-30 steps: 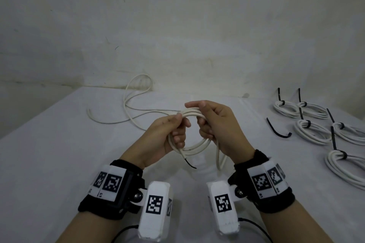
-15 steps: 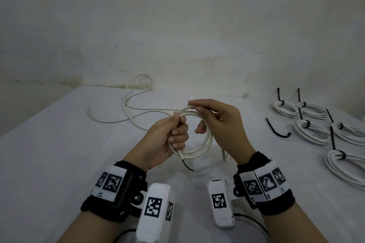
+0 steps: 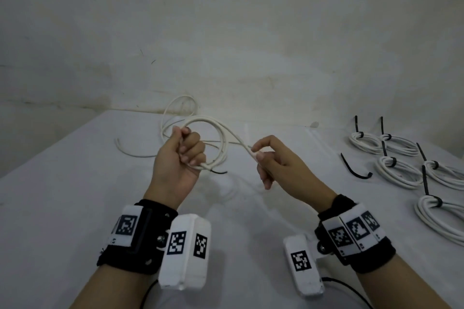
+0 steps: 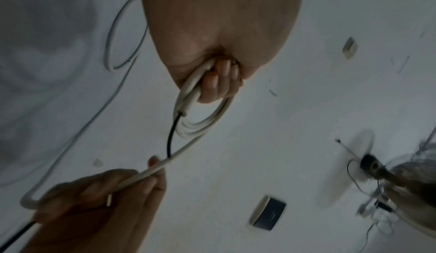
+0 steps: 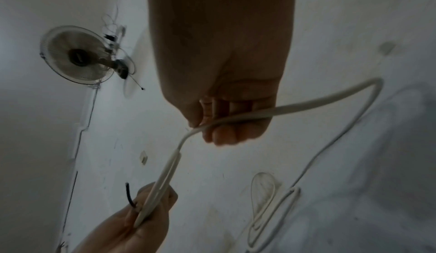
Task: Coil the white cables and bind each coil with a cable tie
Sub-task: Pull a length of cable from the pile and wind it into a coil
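Observation:
My left hand (image 3: 184,155) grips a small coil of white cable (image 3: 221,148) above the table, fingers curled round its loops (image 4: 200,111). A short black wire end (image 3: 219,172) sticks out below the coil. One strand runs from the coil to my right hand (image 3: 261,158), which pinches the cable (image 5: 235,119) between thumb and forefinger and holds it out to the right. The loose remainder of the cable (image 3: 175,120) trails over the far table. A loose black cable tie (image 3: 354,170) lies to the right of my right hand.
Several bound white coils (image 3: 399,170) with black ties lie at the table's right edge. The white table (image 3: 62,195) meets a pale wall at the back. A wall fan (image 5: 78,55) shows in the right wrist view.
My right hand has left the coil and moved right, drawing a strand of cable out. My left hand has lifted the coil higher and turned it.

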`<action>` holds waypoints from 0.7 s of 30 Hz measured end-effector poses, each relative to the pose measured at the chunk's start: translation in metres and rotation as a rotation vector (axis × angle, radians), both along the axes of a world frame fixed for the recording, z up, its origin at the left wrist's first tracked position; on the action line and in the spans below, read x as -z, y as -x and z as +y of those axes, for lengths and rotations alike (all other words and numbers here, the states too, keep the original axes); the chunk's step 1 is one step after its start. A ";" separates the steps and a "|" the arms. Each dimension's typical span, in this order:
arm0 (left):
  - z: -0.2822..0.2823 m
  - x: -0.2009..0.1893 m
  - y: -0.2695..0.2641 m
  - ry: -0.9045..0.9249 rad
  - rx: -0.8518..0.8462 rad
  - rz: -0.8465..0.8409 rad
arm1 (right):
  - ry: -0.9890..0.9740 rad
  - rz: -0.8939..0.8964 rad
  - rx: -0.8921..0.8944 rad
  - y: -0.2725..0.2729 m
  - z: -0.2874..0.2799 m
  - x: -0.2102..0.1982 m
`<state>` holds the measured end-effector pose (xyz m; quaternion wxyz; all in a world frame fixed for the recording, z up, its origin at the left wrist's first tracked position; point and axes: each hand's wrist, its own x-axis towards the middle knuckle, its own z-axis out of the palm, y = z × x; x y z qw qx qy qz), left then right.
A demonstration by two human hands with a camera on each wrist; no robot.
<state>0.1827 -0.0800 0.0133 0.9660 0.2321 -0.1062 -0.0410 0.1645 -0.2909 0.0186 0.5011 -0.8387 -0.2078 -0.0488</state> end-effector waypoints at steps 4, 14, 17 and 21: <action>0.012 0.004 -0.005 0.070 -0.074 0.014 | 0.262 -0.049 -0.037 0.002 -0.017 -0.003; 0.008 0.010 -0.007 0.025 -0.081 0.042 | 0.978 -0.400 -0.149 0.020 -0.006 -0.018; -0.002 0.011 -0.006 -0.056 -0.086 0.063 | 1.048 -0.434 -0.247 0.033 0.005 -0.021; -0.014 0.013 -0.002 -0.178 -0.069 0.045 | 0.904 -0.564 -0.383 0.045 0.023 -0.032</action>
